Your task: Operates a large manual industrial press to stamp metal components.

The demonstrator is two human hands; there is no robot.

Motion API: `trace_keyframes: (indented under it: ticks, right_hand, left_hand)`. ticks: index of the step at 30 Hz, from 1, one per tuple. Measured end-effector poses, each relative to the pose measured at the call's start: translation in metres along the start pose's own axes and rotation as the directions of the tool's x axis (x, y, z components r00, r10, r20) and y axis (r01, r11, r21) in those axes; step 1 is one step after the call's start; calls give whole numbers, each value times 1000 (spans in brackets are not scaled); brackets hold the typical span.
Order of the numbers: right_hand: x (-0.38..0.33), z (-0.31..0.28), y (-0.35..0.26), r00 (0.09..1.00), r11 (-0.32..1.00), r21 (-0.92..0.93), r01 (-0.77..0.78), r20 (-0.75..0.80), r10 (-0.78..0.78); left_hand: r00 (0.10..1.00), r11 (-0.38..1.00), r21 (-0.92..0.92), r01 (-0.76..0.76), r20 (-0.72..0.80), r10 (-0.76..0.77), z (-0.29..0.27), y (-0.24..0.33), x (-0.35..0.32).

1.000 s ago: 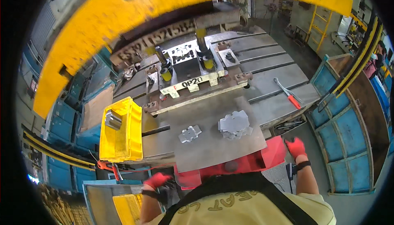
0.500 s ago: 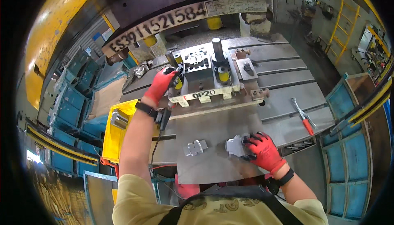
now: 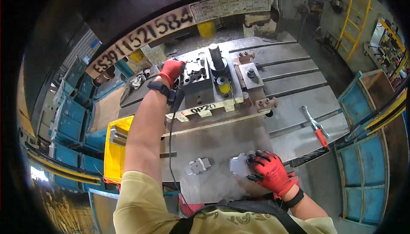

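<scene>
A: What lies closest to the person?

B: A flat grey steel plate (image 3: pixel 222 148) serves as the work surface. On it the right hand (image 3: pixel 269 171), in a red glove, presses down with fingers spread over a stack of stamped metal parts (image 3: pixel 238 164); the fingers lie on the stack rather than closed round it. Just to the left, apart from the hand, sits a single stamped part (image 3: pixel 198 165).

A: And beside the plate?

B: A yellow bin (image 3: pixel 115 148) stands at its left edge, partly hidden by the outstretched left arm. To the right, on the slotted press bed (image 3: pixel 294 80), lies a red-handled tool (image 3: pixel 315 128).

A: Further in?

B: The left hand (image 3: pixel 171 71), also gloved in red, reaches into the die block (image 3: pixel 205 80) under the press. Whether it grips anything there cannot be told; the fingers curl against the die's left side. A yellow cylinder (image 3: pixel 223 84) stands on the die, a dark post behind it.

A: The room?

B: Blue panels left and right, a yellow ladder (image 3: pixel 354 16) far right.

A: Any change from half a second earlier?

B: Little. Both hands keep their places; the right hand has settled more fully over the stack.
</scene>
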State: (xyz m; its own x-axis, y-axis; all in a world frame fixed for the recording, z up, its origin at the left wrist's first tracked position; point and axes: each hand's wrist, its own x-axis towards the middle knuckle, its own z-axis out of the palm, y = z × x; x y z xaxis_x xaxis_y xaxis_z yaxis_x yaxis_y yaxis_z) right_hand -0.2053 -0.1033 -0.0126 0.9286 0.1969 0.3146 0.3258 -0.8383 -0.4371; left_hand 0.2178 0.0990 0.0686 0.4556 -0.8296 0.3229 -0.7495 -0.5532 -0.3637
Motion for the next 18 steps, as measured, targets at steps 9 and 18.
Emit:
trace_keyframes:
  ticks: [9, 18]
  right_hand:
    - [0, -4, -1, 998, 998, -68, -15, 51, 19]
    - [1, -6, -2, 990, 986, -166, 29, 137, -6]
  left_hand:
    - [706, 558, -489, 670, 187, -683, -12, 19, 9]
    - [749, 629, -660, 412, -148, -646, -79, 84, -36]
